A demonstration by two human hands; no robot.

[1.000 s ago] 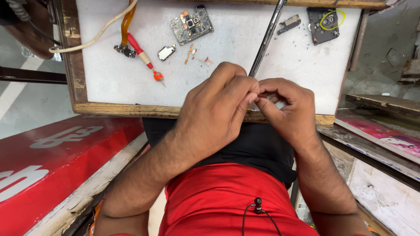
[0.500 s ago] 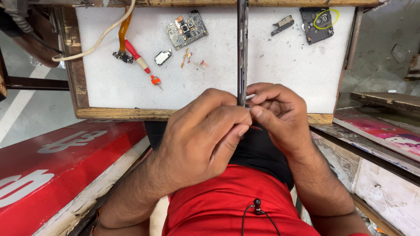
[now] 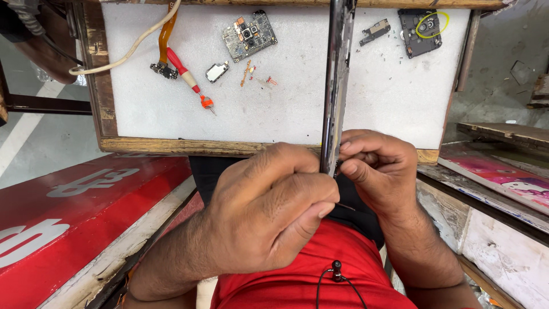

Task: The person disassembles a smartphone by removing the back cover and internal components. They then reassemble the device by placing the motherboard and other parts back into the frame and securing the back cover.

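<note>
Both hands pinch the near end of a thin dark phone frame (image 3: 336, 74) seen edge-on, the left hand (image 3: 269, 212) curled against its left side and the right hand (image 3: 380, 171) gripping its right side with fingertips (image 3: 350, 167) pressed to it. Beyond them lies a white foam board (image 3: 286, 109) carrying a circuit board (image 3: 249, 35), a red screwdriver (image 3: 190, 81), a small metal piece (image 3: 217, 72) and a black cover (image 3: 421, 31) at far right. Nothing blocks the frame, whose long axis runs from the fingers straight away to the far edge.

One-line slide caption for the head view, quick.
Both hands, left and right, grip a phone frame edge-on above a white mat strewn with parts.
</note>
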